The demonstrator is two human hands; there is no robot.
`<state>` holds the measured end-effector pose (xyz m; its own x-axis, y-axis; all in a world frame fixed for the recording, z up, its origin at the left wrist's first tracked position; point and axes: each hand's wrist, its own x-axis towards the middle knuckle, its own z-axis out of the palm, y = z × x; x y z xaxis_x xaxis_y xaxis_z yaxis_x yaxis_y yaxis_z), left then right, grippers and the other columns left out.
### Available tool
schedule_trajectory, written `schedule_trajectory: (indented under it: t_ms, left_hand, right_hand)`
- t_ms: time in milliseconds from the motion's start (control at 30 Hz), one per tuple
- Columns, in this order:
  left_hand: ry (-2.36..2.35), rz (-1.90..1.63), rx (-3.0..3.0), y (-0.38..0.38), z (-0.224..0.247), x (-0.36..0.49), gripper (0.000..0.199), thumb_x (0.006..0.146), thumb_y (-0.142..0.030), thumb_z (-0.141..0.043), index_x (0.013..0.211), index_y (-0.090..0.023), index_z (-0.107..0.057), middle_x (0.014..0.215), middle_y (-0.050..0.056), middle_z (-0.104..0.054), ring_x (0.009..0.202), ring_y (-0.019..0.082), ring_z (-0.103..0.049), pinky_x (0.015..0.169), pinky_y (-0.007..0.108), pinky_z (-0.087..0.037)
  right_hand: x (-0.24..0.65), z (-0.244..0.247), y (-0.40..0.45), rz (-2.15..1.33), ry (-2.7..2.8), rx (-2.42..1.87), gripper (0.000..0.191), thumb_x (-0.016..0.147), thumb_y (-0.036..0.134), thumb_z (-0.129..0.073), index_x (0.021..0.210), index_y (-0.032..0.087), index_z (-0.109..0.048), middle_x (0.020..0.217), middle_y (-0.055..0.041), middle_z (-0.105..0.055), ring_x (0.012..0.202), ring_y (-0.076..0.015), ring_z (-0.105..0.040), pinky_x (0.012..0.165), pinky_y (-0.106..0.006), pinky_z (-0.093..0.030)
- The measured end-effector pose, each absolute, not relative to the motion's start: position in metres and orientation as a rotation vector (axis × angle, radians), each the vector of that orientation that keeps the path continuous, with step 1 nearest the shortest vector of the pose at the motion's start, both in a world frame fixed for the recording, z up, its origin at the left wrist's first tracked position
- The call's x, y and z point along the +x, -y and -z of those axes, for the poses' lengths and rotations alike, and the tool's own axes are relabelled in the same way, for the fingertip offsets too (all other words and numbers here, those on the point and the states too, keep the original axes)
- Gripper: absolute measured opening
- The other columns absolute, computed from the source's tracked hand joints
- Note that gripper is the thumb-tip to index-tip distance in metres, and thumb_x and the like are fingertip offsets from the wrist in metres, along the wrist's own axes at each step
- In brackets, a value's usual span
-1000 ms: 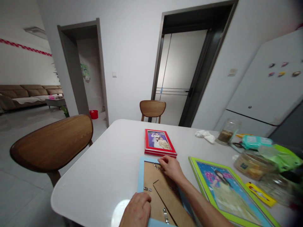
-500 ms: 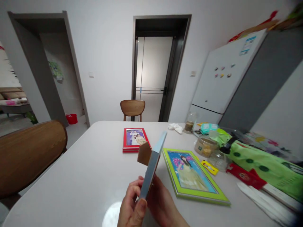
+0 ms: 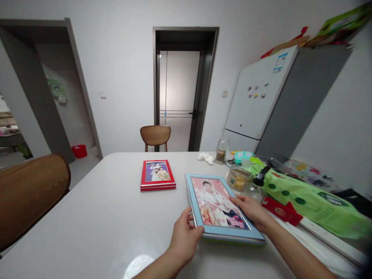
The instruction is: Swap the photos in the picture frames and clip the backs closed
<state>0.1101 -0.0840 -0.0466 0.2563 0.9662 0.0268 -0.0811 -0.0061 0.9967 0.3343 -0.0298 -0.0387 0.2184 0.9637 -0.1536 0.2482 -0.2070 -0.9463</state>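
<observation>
A light blue picture frame (image 3: 216,203) with a pink floral photo lies face up on the right side of the table. Only a thin edge of the green picture frame (image 3: 252,243) shows beneath it. My left hand (image 3: 185,237) grips the blue frame's near left corner, thumb on the border and fingers round its side. On the opposite side, my right hand (image 3: 249,209) has its thumb over the right border, its other fingers mostly hidden. Farther back, two red picture frames (image 3: 157,186) are stacked, the upper one showing a photo.
Right of the frames are a round food container (image 3: 238,178), a glass jar (image 3: 221,151), a green bag (image 3: 302,193) and a red packet (image 3: 281,211). Crumpled tissue (image 3: 205,157) lies at the table's back. Wooden chairs (image 3: 155,135) stand behind and left.
The blue frame has gone from upright and edge-on to lying flat over the green frame, turned face up. Both hands moved right with it. The view has shifted slightly.
</observation>
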Motion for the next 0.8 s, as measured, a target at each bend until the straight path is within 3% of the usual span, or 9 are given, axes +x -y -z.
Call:
schedule_trajectory:
  t_ms: [167, 333, 467, 567, 633, 700, 800]
  left_hand:
    - [-1.23, -0.95, 1.594, 0.07, 0.064, 0.131, 0.037, 0.06, -0.011, -0.056, 0.097, -0.016, -0.055, 0.086, 0.002, -0.06, 0.066, 0.014, -0.054, 0.062, 0.024, -0.044]
    - [-1.253, -0.886, 1.716, 0.07, 0.067, 0.124, 0.046, 0.06, -0.016, -0.06, 0.105, -0.016, -0.052, 0.097, 0.005, -0.057, 0.078, 0.017, -0.054, 0.07, 0.026, -0.044]
    - [-1.488, -0.812, 2.037, 0.043, 0.054, 0.09, 0.049, 0.069, -0.025, -0.055, 0.114, -0.012, -0.044, 0.11, 0.009, -0.053, 0.097, 0.019, -0.05, 0.084, 0.028, -0.04]
    - [-1.684, -0.84, 2.105, 0.005, 0.043, 0.047, 0.052, 0.073, -0.019, -0.051, 0.121, -0.011, -0.034, 0.129, 0.012, -0.035, 0.119, 0.021, -0.027, 0.099, 0.034, -0.02]
    - [-1.776, -0.796, 2.114, -0.017, 0.039, 0.019, 0.055, 0.068, -0.014, -0.053, 0.12, -0.012, -0.034, 0.132, 0.013, -0.03, 0.123, 0.026, -0.018, 0.1, 0.042, -0.012]
    - [-1.813, -0.72, 2.131, -0.029, 0.039, -0.001, 0.056, 0.062, -0.009, -0.056, 0.115, -0.015, -0.04, 0.129, 0.012, -0.035, 0.122, 0.028, -0.02, 0.098, 0.046, -0.015]
    - [-1.813, -0.65, 2.166, -0.027, 0.042, -0.016, 0.047, 0.06, -0.006, -0.055, 0.105, -0.018, -0.048, 0.12, 0.009, -0.045, 0.116, 0.025, -0.03, 0.094, 0.04, -0.024]
  right_hand:
    - [0.36, 0.059, 0.015, -0.81, 1.235, -1.831, 0.02, 0.058, 0.035, -0.057, 0.058, 0.015, -0.058, 0.055, -0.0031, -0.063, 0.053, -0.0183, -0.057, 0.047, -0.026, -0.039]
    - [0.372, 0.067, 0.009, -0.569, 1.343, -2.01, 0.02, 0.055, 0.036, -0.057, 0.046, 0.018, -0.056, 0.05, -0.0044, -0.06, 0.056, -0.0219, -0.056, 0.051, -0.029, -0.036]
    - [0.363, 0.057, 0.008, -0.397, 1.405, -2.084, 0.023, 0.055, 0.036, -0.058, 0.065, 0.016, -0.063, 0.07, -0.0117, -0.064, 0.076, -0.0288, -0.057, 0.065, -0.035, -0.039]
    - [0.315, 0.044, 0.009, -0.179, 1.522, -1.935, 0.04, 0.065, 0.037, -0.049, 0.095, 0.012, -0.059, 0.098, -0.0151, -0.059, 0.092, -0.0267, -0.053, 0.078, -0.036, -0.038]
    - [0.268, 0.038, 0.007, -0.295, 1.611, -1.722, 0.044, 0.07, 0.035, -0.043, 0.105, 0.012, -0.053, 0.105, -0.0125, -0.057, 0.093, -0.0221, -0.053, 0.082, -0.033, -0.038]
    - [0.22, 0.038, -0.001, -0.585, 1.616, -1.596, 0.044, 0.067, 0.034, -0.048, 0.106, 0.013, -0.053, 0.104, -0.0105, -0.059, 0.091, -0.0199, -0.055, 0.084, -0.031, -0.037]
    - [0.17, 0.045, -0.021, -0.708, 1.528, -1.606, 0.047, 0.065, 0.034, -0.05, 0.104, 0.008, -0.054, 0.102, -0.0155, -0.059, 0.089, -0.0224, -0.056, 0.079, -0.032, -0.04]
